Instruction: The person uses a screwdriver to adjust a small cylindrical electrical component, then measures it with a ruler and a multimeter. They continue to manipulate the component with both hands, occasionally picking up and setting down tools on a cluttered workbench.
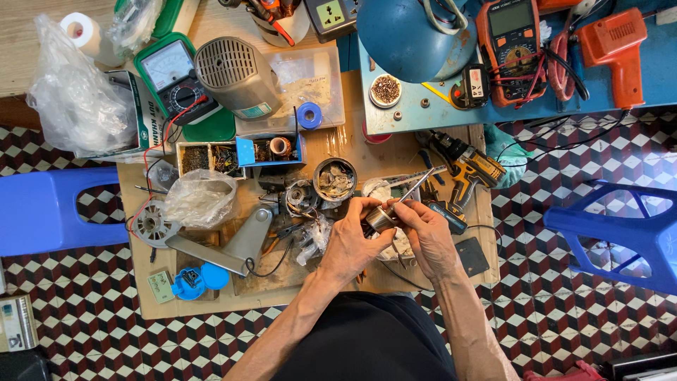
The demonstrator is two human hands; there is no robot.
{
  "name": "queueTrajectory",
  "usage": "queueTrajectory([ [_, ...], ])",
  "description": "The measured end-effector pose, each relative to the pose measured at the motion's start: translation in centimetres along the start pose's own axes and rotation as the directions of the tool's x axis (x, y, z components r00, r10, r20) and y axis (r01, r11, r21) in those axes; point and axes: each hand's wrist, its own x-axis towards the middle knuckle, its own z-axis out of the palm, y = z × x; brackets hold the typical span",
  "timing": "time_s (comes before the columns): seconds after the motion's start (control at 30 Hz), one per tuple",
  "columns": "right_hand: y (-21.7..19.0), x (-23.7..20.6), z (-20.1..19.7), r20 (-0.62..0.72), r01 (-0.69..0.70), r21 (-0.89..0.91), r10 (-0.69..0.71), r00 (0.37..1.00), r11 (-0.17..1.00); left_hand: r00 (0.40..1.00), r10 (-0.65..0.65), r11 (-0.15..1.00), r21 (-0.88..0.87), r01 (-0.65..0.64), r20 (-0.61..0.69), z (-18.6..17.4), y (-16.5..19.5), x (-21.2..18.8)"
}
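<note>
1. Both hands meet over a cluttered wooden workbench point(451, 275).
2. Left hand point(350, 243) grips a small metal cylinder point(381, 218).
3. Right hand point(428, 236) holds a thin metal rod point(416, 185) against it.

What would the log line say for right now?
left hand: holds metal cylinder | right hand: holds thin tool at cylinder | bench: cluttered

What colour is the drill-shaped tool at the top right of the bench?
Orange; the tool shows in the head view, lying on the blue benchtop.
</note>
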Motion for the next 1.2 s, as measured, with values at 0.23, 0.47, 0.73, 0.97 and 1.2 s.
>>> queueTrajectory([
  [0.23, 0.7, 0.4, -0.3, -0.045, 0.012, -0.054, -0.014, 0.999, 0.999, 0.999, -0.039, 0.999, 0.005, 0.039, 0.006, 0.1, -0.2, 0.0],
  [0.47, 1.3, 0.7, -0.9, -0.020, 0.050, -0.123, -0.053, 0.998, 0.991, 1.000, -0.021, 1.000, 0.011, 0.021, 0.007, 0.2, -0.4, 0.0],
  [0.73, 1.4, 0.6, -1.4, -0.004, 0.037, -0.167, -0.038, 0.999, 0.985, 0.997, -0.055, 0.998, 0.009, 0.055, 0.053, 0.2, -0.9, 0.2],
  [0.97, 1.5, 0.5, -1.5, 0.000, 0.039, -0.132, -0.039, 0.999, 0.990, 1.000, -0.013, 1.000, 0.014, 0.013, 0.021, 0.4, -0.6, 0.0],
  [1.2, 2.1, 0.5, -1.8, -0.003, 0.051, -0.147, -0.052, 0.999, 0.988, 0.999, -0.022, 1.000, 0.016, 0.021, 0.027, 0.5, -0.9, -0.1],
])
